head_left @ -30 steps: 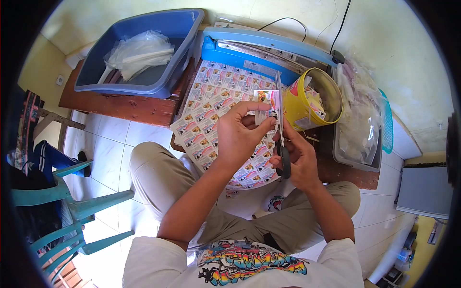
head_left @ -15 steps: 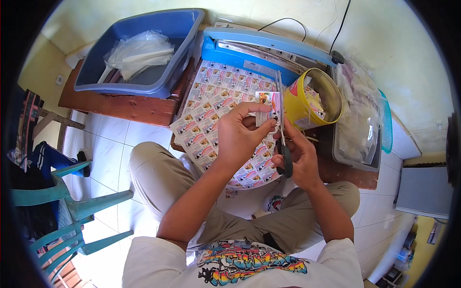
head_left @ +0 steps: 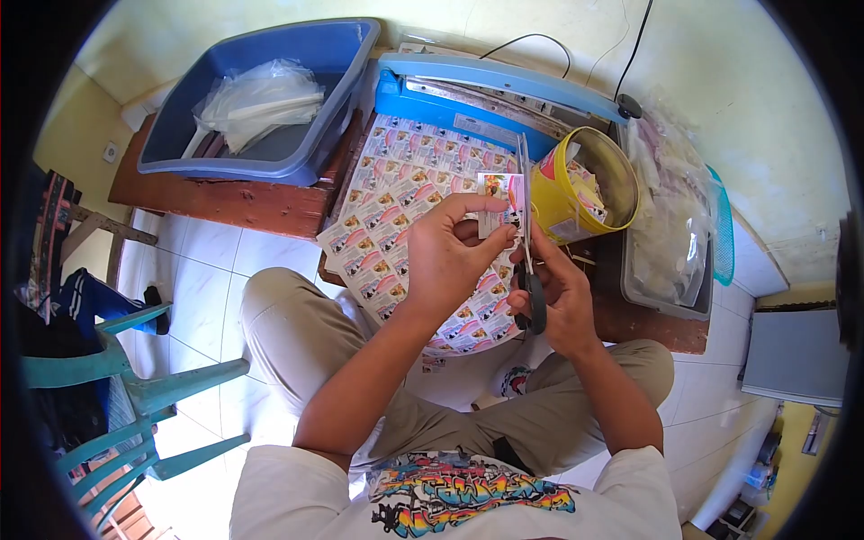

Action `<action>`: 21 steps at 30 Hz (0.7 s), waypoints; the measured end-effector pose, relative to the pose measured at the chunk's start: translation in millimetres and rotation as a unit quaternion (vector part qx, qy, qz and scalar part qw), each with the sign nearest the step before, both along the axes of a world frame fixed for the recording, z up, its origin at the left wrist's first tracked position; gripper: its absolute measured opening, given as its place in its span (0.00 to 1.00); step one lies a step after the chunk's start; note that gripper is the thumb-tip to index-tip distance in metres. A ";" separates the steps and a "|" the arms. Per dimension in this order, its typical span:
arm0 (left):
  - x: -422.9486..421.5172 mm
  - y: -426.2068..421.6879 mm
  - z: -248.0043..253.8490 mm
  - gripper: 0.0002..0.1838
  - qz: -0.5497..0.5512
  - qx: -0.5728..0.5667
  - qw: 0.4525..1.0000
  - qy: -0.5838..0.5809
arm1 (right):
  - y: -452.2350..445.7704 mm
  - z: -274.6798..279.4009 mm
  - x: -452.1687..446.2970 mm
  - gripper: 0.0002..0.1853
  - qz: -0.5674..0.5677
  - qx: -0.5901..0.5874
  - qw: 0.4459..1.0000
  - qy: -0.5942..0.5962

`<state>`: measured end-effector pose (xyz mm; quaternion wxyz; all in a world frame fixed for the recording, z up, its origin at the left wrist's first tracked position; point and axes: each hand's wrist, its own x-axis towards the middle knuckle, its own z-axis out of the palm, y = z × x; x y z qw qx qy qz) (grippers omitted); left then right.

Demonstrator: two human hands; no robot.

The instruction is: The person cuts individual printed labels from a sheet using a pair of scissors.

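Between the thumb and fingers of my left hand (head_left: 457, 256) is a small printed label (head_left: 493, 187) with a food picture on it. My right hand (head_left: 560, 292) is wrapped around the black handles of a pair of scissors (head_left: 533, 301). The long blades point away from me and lie along the label's right edge. Whether the blades are parted is hard to make out. Under both hands spread large sheets of printed labels (head_left: 378, 216), reaching toward my lap. A yellow bucket (head_left: 560, 193) with cut paper pieces inside stands just right of the blades.
A blue impulse sealer (head_left: 477, 126) lies behind the sheets. To the left, a blue tub (head_left: 306, 166) holds clear plastic bags (head_left: 270, 99). A grey tray (head_left: 666, 301) of plastic bags sits right of the bucket. A green plastic chair (head_left: 171, 387) stands at far left.
Almost nothing differs. Both hands keep their hold on the label and the scissors, and the view has shifted very slightly.
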<state>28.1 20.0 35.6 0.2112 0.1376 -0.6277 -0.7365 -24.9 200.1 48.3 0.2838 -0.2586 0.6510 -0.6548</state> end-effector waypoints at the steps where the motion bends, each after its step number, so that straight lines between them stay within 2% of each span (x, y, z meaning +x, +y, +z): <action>1: -0.1 0.3 -0.1 0.16 0.001 0.001 1.000 0.003 | 0.1 -0.4 -0.2 0.51 0.000 0.003 1.000 -0.002; 5: 0.3 1.9 2.7 0.16 0.007 0.013 1.000 0.009 | -0.5 0.5 -1.0 0.52 -0.004 -0.005 1.000 -0.007; 8: 2.8 1.9 9.0 0.16 0.004 -0.028 1.000 -0.012 | 1.1 2.8 -2.1 0.51 -0.005 0.011 1.000 -0.005; 21: 1.6 1.4 2.0 0.16 -0.003 -0.008 1.000 0.003 | 1.9 1.2 -1.9 0.52 0.003 -0.001 1.000 -0.016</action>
